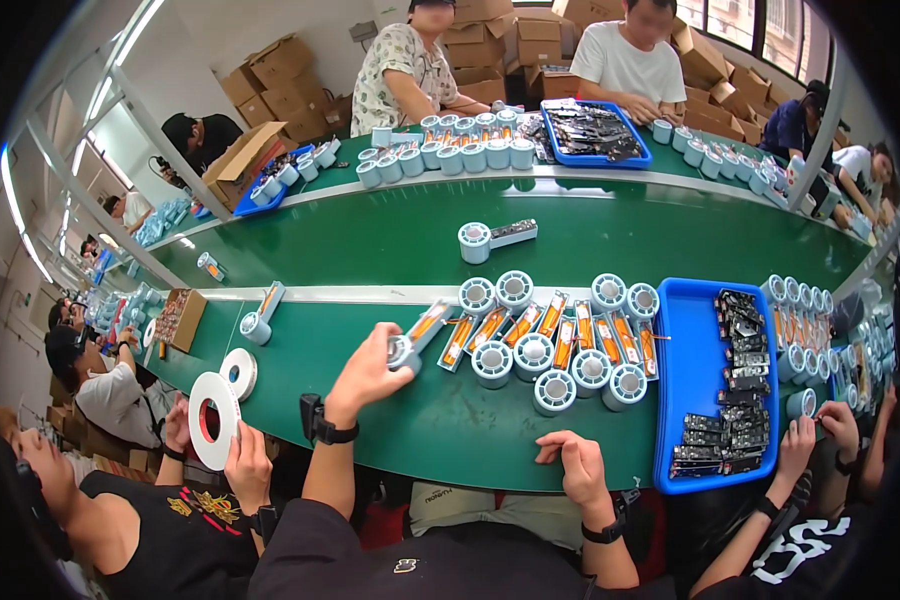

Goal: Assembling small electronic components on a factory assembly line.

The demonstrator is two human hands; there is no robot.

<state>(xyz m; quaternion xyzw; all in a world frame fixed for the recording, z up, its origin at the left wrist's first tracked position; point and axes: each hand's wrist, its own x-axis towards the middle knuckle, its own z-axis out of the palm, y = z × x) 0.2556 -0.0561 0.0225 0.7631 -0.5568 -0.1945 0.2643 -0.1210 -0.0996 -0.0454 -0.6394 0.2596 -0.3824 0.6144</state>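
Note:
My left hand [372, 372] is closed around the round head of a pale blue handheld fan housing [430, 325]. Its open handle points up and to the right, showing an orange part inside. To the right stand several similar fan housings [532, 350] in a cluster, heads outward, with orange parts and wires in their open handles. My right hand [575, 465] hovers by the near table edge below that cluster, its fingers loosely bent and apart, with nothing visible in them.
A blue tray [670, 400] of black circuit boards stands right of the cluster. One fan housing with a board [475, 240] sits on the green belt [350, 235] beyond. At left, a co-worker holds a white tape roll [228, 425]; more people work opposite and at right.

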